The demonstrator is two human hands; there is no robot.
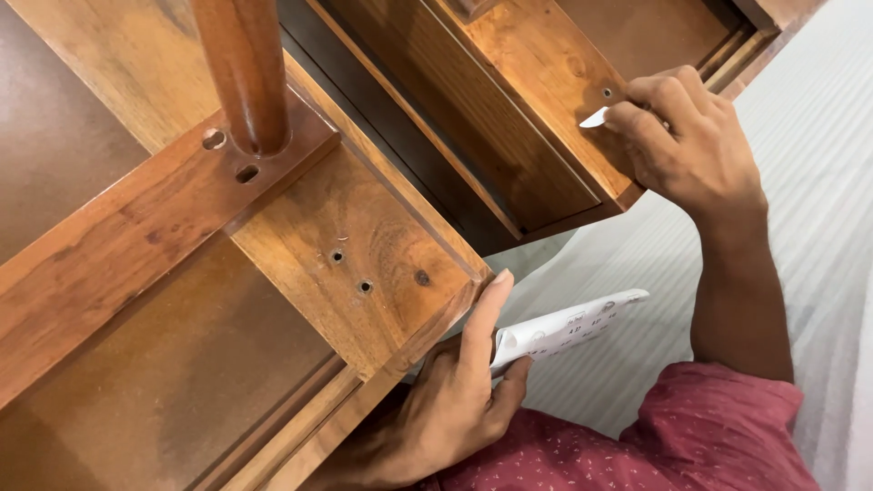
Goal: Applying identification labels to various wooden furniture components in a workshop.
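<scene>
Right hand (687, 136) pinches a small white sticker (595, 117) onto a wooden panel (546, 100); left hand (455, 400) grips a white sheet (568, 325).

Head view: the right thumb and forefinger are pressed together on the sticker, whose free tip touches the panel just beside a small hole (607, 92), near the panel's right edge and above its lower right corner. The left hand's fingers are curled round the near end of the sheet, the thumb pressing it from above, and the sheet sticks out to the right over the pale ribbed floor covering (818, 182). The left forefinger lies along the corner of a second wooden piece (364, 245), which has three small holes (350, 270) near that corner. A round wooden leg (245, 73) stands on a crosspiece (136, 227) at the upper left. A red sleeve (718, 427) covers the right upper arm.
</scene>
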